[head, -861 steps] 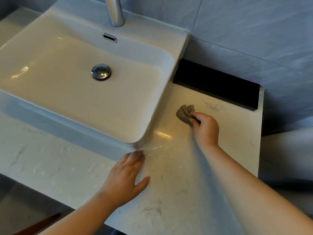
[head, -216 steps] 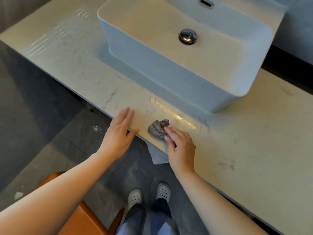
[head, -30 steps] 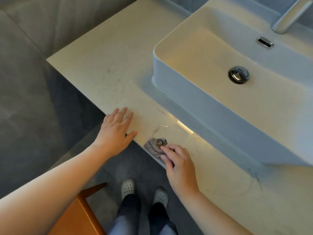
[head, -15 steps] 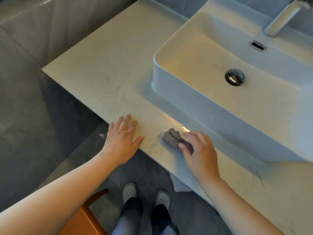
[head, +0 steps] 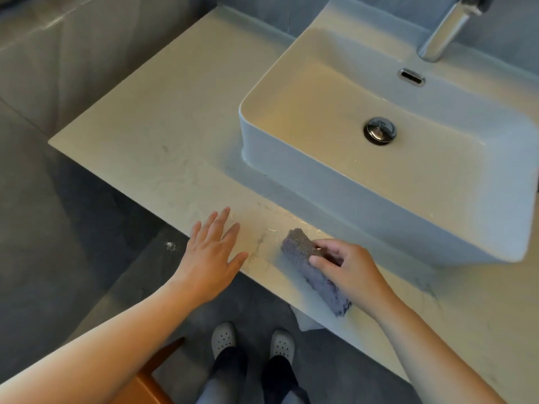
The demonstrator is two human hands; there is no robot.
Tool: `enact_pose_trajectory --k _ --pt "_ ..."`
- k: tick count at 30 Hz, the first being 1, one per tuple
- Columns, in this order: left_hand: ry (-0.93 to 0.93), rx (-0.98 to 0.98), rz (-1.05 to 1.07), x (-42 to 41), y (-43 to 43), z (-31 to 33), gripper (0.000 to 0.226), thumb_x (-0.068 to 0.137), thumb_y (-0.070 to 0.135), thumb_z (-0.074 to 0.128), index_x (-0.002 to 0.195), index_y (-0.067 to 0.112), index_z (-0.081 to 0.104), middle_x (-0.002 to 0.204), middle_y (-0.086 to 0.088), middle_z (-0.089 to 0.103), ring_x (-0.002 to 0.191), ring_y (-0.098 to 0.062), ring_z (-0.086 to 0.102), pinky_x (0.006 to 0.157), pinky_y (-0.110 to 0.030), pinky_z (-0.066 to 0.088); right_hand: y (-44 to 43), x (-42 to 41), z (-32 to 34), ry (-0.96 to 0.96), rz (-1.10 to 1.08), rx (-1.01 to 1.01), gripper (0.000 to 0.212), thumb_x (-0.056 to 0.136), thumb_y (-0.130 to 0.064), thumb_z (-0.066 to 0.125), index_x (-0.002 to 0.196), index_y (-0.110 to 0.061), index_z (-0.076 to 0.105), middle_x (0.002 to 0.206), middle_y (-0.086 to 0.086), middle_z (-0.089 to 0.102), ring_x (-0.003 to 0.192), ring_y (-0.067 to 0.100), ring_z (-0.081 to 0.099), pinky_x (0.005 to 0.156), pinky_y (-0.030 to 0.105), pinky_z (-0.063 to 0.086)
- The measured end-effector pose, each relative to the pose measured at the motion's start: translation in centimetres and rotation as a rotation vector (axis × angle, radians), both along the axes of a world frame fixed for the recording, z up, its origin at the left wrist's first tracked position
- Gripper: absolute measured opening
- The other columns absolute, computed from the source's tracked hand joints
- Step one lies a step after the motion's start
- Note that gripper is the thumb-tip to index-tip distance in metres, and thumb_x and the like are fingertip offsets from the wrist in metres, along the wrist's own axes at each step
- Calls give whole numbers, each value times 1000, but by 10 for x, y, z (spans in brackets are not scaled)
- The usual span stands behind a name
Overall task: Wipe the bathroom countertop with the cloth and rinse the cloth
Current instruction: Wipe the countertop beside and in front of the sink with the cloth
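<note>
The cloth [head: 315, 271], grey and bunched into a long roll, lies on the pale countertop [head: 151, 135] by its front edge. The right hand [head: 354, 277] pinches it between thumb and curled fingers. At its 9 o'clock the left hand [head: 211, 253] rests flat on the countertop, fingers spread, holding nothing. The white sink [head: 379, 223] stands at 1 o'clock.

The countertop [head: 140, 118] looks like pale stone, smooth, with faint grey veins and a soft sheen; near its front edge thin wet streaks catch the light. The cloth [head: 303, 258] by that edge is grey fabric, coarse, nubbly and matt. The basin [head: 291, 176] is glossy white ceramic. Its tap [head: 443, 33] and drain plug [head: 380, 131] are polished, mirror-bright metal. The floor [head: 43, 228] is dull dark grey tile. The clogs [head: 223, 339] look like pale perforated plastic.
</note>
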State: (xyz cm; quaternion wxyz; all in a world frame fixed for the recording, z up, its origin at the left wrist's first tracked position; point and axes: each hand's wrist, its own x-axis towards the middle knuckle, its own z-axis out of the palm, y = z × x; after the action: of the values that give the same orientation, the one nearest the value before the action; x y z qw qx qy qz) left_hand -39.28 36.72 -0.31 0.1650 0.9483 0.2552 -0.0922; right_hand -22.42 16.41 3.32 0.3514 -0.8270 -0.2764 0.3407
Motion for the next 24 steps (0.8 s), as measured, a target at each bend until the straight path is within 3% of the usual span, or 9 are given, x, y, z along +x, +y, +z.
enact_pose_trajectory --k 2,5,7,11,14,18,21,24 --pt "10 7 -14 3 -3 0 63 96 54 28 149 22 22 159 -2 -10 145 -22 -10 118 -45 -1 -10 12 -2 22 6 -34 30 88 -27 64 118 -31 64 108 -14 68 100 -1 63 91 27 50" --pt "16 4 -30 9 -9 1 62 96 53 26 149 22 22 159 -2 -11 145 -22 -12 118 -45 -1 -20 15 -13 -423 -49 -153 35 91 -25 60 125 -20 60 123 -4 61 115 16 54 97 29 42" --pt "10 5 -34 14 -12 2 62 96 53 26 149 22 23 159 -2 -11 145 -22 -11 119 -45 -1 -21 1 -17 -541 -82 -120 40 90 -29 61 128 -18 56 124 -2 56 115 19 49 93 29 41" --pt "16 16 -66 18 -17 0 63 96 54 26 149 22 22 159 -2 -11 145 -22 -11 118 -44 -3 -24 -22 -36 -569 -84 -122 52 87 -33 64 136 -18 49 125 -1 52 111 18 48 88 28 46" --pt "18 13 -70 18 -19 -1 73 89 63 13 149 23 24 159 -1 -9 145 -22 -10 118 -43 -3 -27 -24 -53 -625 -117 -72 48 87 -26 64 132 -13 53 116 3 58 101 19 53 80 24 50" --pt "17 13 -83 16 -17 -5 82 82 65 2 148 22 26 159 -2 -7 146 -22 -8 118 -43 -3 -29 -19 -52 -536 -258 75 39 86 -16 66 125 -12 60 108 0 58 98 16 54 79 14 38" --pt "14 21 -90 14 -14 -8 80 84 63 6 147 20 29 159 -2 -3 146 -23 -4 117 -42 -2 -39 2 -47 -629 -380 88 40 83 -11 69 122 -10 62 108 5 55 100 20 50 83 25 41" --pt "29 47 -97 9 -9 -11 80 84 62 6 148 19 26 159 -4 -3 146 -25 -4 116 -41 -3 -48 22 -55 -731 -358 3 39 80 -8 71 119 -9 65 100 6 56 92 26 50 79 42 49"
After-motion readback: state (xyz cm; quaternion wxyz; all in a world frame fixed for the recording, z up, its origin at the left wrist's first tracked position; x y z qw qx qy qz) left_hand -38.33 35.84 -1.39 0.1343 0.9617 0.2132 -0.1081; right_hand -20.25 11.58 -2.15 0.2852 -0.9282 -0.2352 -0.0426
